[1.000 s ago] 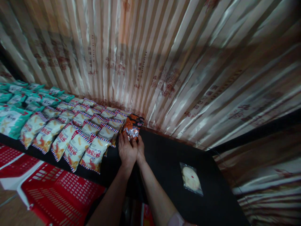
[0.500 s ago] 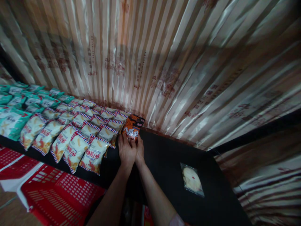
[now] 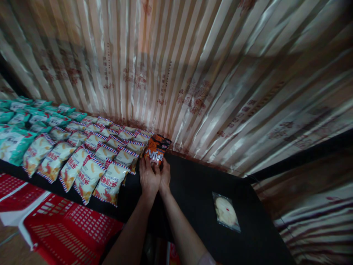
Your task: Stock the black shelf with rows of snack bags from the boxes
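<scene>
An orange and black snack bag (image 3: 156, 149) stands tilted back at the rear of the black table (image 3: 190, 191), beside the rows of white bags. My left hand (image 3: 149, 178) grips its lower left side, and my right hand (image 3: 164, 175) closes on its lower right side; the two hands touch. Just left of it stand several white snack bags (image 3: 110, 182) with red and blue striped edges, in rows. A clear packet (image 3: 226, 211) with a pale round item inside lies flat on the table to the right of my hands.
Several teal snack bags (image 3: 16, 143) fill the table's left end. Red plastic baskets (image 3: 74, 224) sit below its front edge. A pleated, printed curtain (image 3: 176, 66) hangs behind the table, and a dark bar (image 3: 300, 154) slants along the right.
Almost nothing differs. The orange bag and both hands have shifted very slightly, and the bag's front shows a little more clearly between my fingers.
</scene>
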{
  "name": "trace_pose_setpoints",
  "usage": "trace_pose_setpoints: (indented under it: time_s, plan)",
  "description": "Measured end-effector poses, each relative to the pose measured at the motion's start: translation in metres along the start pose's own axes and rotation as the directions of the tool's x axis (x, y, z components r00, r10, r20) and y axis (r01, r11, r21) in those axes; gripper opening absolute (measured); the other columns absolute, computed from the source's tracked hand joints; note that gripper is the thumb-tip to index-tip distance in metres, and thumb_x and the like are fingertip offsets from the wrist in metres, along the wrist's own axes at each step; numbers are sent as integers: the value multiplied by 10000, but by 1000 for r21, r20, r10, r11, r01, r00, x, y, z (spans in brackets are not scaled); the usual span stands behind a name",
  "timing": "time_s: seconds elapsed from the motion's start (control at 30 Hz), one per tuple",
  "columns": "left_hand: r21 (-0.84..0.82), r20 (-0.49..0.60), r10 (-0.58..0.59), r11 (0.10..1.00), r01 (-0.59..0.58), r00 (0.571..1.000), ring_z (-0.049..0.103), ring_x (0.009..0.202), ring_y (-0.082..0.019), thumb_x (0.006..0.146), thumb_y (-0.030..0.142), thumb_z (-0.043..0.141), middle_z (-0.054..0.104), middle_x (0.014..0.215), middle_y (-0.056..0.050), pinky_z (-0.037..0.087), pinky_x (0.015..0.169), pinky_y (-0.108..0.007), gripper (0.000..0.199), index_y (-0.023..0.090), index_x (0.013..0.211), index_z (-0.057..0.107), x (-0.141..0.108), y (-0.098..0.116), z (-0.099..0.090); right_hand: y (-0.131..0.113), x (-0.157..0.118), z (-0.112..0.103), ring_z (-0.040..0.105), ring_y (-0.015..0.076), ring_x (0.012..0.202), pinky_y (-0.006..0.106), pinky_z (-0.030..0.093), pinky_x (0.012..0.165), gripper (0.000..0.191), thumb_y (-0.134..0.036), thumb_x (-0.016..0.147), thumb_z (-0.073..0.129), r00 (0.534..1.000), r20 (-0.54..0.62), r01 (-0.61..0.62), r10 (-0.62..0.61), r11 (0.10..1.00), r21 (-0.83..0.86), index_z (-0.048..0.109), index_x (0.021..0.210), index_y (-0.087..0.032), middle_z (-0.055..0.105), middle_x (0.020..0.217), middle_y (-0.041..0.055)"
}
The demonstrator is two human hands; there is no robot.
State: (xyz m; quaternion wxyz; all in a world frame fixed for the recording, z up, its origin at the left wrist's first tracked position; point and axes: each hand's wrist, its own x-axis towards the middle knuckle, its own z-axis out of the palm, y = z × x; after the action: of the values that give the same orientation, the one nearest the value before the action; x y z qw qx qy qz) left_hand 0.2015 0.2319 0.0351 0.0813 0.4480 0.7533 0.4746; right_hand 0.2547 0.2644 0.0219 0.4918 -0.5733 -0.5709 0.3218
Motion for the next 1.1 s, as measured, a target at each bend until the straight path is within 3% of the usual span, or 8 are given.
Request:
trace_pose_setpoints:
  time_s: [0.13,0.27,0.5,0.7,1.1]
  plan:
    - [28,9,16,999,-16,1000,353,1272,-301,828,271,401,428,1324,-234,313,1042,-446,512,16,1271,430,0,0,-1,11,3,1,370,288,1216,429,283,1004,609,-363,665,597,995,-65,69,-76,992,-106,494,1230,-160,448,1293,147]
    - [25,1,22,999,-22,1000,366,1264,-297,843,278,387,460,1297,-227,315,1042,-443,494,21,1262,444,1,0,0,17,9,4,251,281,1322,440,241,1045,652,-390,681,598,996,21,88,-87,995,-49,453,1267,-143,360,1389,157]
    - [-9,-24,29,1000,-30,999,382,1257,-281,842,274,395,487,1283,-186,321,1045,-432,461,66,1246,474,4,-1,1,8,19,6,502,223,1136,359,388,955,600,-359,623,665,996,59,53,-61,990,127,516,1190,-231,567,1213,43]
    - [-15,5,36,999,-36,999,377,1262,-276,820,242,415,471,1306,-175,317,1051,-423,463,75,1247,480,7,-4,2,4,24,5,578,209,995,343,457,856,562,-278,586,673,995,97,-13,-14,964,264,552,1134,-259,646,1066,1]
    - [-26,41,78,997,-77,996,317,1303,-266,801,209,415,433,1354,-158,281,1075,-429,472,82,1252,476,5,-6,6,1,21,5,561,207,1034,360,401,932,557,-311,644,635,993,109,30,-46,990,140,523,1185,-240,629,1100,19]
